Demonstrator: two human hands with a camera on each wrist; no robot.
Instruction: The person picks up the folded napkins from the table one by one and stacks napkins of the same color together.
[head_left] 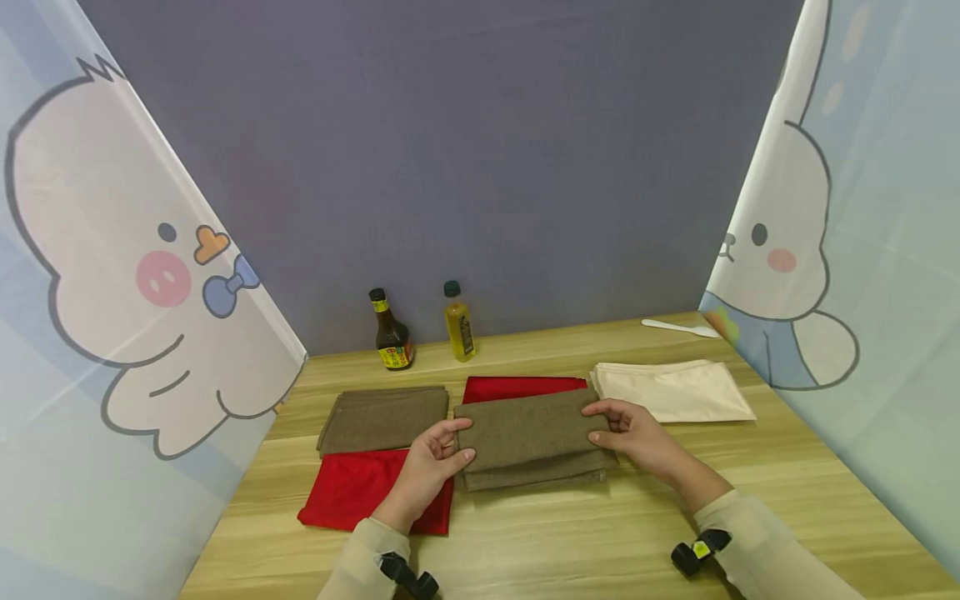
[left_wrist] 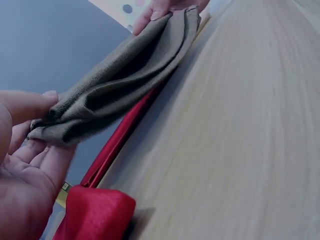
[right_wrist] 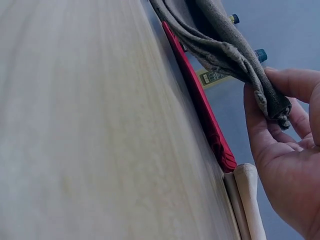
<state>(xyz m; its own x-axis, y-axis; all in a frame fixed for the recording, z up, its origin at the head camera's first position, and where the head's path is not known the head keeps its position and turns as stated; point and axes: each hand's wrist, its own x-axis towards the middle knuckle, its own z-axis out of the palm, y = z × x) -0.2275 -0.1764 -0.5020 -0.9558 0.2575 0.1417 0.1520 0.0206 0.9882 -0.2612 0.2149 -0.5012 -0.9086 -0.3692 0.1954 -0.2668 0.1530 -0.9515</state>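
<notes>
A folded olive-brown cloth (head_left: 532, 429) is held up between both hands, above the table. My left hand (head_left: 431, 467) pinches its left end, thumb on top and fingers beneath. At the opposite end, my right hand (head_left: 637, 433) grips the cloth the same way. Loose layers of the cloth (left_wrist: 115, 90) sag open along its near side in the left wrist view. Behind and below it lies a folded red cloth (head_left: 525, 387), partly hidden. In the right wrist view this red cloth (right_wrist: 200, 100) lies flat on the table, with the held cloth raised over it.
Left of the hands lie another folded brown cloth (head_left: 386, 417) and a red cloth (head_left: 356, 487). A folded cream cloth (head_left: 675, 392) is at the right. A dark sauce bottle (head_left: 393, 333) and an oil bottle (head_left: 459, 325) stand at the back, a white plastic utensil (head_left: 678, 327) at the back right.
</notes>
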